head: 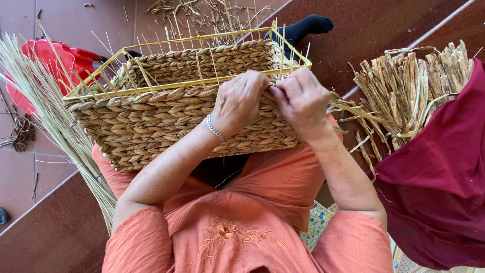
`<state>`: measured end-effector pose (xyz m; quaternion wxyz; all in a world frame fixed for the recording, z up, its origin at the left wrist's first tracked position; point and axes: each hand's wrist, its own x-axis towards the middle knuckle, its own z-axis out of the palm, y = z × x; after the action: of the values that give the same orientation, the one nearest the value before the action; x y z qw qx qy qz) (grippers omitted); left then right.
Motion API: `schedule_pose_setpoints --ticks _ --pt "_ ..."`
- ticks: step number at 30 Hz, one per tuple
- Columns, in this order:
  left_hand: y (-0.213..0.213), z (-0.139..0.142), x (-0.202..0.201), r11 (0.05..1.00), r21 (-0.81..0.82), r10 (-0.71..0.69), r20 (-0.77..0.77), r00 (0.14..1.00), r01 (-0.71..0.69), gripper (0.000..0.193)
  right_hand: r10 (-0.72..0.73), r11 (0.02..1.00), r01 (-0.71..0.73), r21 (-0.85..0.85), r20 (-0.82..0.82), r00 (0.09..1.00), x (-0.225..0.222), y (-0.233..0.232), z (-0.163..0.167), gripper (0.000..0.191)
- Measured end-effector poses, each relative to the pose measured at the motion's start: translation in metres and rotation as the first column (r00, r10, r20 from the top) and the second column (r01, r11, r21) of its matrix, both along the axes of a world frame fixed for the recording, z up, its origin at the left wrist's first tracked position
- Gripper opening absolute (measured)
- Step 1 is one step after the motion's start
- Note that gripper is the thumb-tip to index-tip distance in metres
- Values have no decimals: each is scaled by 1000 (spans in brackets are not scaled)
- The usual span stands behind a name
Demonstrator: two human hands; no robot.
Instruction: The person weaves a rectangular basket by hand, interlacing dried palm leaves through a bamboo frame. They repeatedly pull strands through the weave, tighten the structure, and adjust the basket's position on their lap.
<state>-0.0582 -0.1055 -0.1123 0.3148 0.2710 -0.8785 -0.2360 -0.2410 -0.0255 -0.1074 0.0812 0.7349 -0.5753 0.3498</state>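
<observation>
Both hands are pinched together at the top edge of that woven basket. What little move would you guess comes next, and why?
Probably pulling the strand snug along the rim. The left hand and right hand meet at the near wall of the basket, just under the yellow wire frame. A loose flat strand trails off to the right, so the braid seems unfinished there.

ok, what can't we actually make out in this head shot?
- Fingertips of left hand and right hand: curled onto the woven basket rim, so the grip on the strand is hidden.
- Basket underside: rests on the lap, hidden by the orange garment.
- Dried-strip bundle: lower part covered by maroon cloth.
- Red object: partly behind the pale reeds.
</observation>
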Motion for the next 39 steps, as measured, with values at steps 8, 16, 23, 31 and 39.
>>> schedule_pose_setpoints --ticks 8,16,23,31,39 --pt "-10 4 -17 978 -174 105 -58 993 -113 73 -252 964 226 -141 -200 947 -36 39 13 27" --pt "-22 8 -31 974 -220 139 360 922 -60 43 -77 992 82 95 -52 996 -16 55 0 24" --pt "-31 18 -33 948 308 -130 158 979 76 18 -64 928 -57 368 309 949 -28 48 53 16" --pt "-19 27 -10 920 172 -355 -6 935 351 37 25 998 -46 -45 -393 919 -8 9 84 9" --pt "5 20 -38 996 -66 -51 130 990 60 26 -216 651 -407 641 671 710 -66 -26 87 19"
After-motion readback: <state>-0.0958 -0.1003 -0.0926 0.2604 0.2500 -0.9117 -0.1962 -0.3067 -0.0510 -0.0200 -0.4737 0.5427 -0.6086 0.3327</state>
